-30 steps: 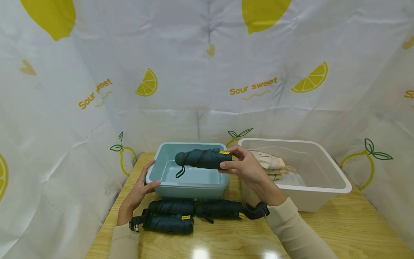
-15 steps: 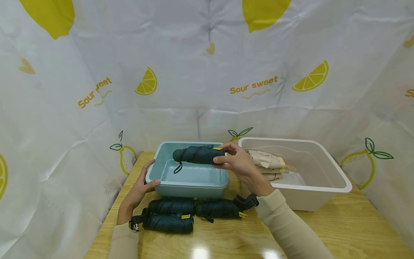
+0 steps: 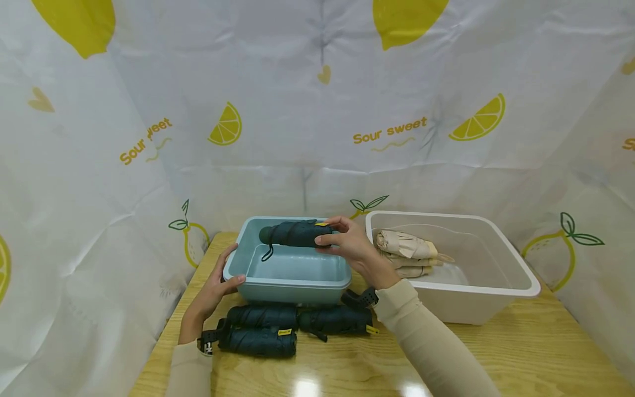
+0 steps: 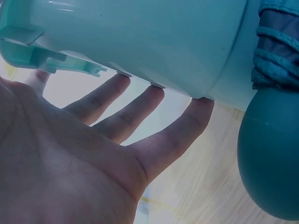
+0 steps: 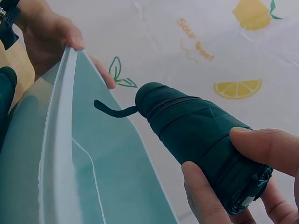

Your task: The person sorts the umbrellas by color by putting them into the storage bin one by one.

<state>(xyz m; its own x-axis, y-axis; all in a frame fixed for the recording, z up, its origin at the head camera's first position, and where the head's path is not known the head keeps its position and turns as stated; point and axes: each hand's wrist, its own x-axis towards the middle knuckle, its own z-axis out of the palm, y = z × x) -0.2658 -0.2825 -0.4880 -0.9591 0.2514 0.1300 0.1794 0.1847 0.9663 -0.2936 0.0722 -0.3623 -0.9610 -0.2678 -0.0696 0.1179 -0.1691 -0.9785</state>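
Observation:
My right hand grips one end of a dark green folded umbrella, thumb on one side and fingers on the other. The umbrella lies level over the light blue bin, its rounded handle and wrist loop pointing left. At the bin's left end my left hand holds on, thumb over the rim and fingertips against the outer wall in the left wrist view. Several more dark green umbrellas lie on the table before the bin, among them a front one and a right one.
Right of the blue bin stands a larger white bin, with several cream folded umbrellas stacked at its left end. Both stand on a wooden table. A lemon-print curtain hangs close behind and at the sides.
My right hand has carried the umbrella left and slightly farther back over the blue bin. The left hand and the other umbrellas have stayed in place.

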